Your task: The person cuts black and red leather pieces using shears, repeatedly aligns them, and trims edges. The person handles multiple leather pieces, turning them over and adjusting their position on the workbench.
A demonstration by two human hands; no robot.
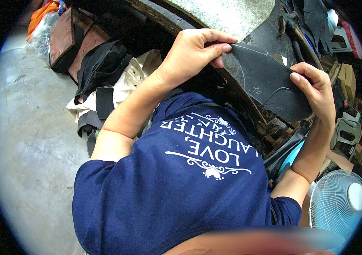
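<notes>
A flat, curved black leather piece (266, 74) with pale drawn lines and small marks is stretched between my two hands, held up over the edge of the workbench. My left hand (195, 51) pinches its far left corner between thumb and fingers. At the right end, my right hand (316, 89) grips the edge with the thumb on top and the fingers curled; some of those fingers are hidden. The leather slants down from left to right.
A workbench (219, 15) with a pale slab lies ahead. Dark cloth (100, 63) and brown boards (62, 40) are piled on the left, beside the grey floor (32, 140). A light-blue fan (338, 197) stands close by my right arm. Tools and scraps crowd the right.
</notes>
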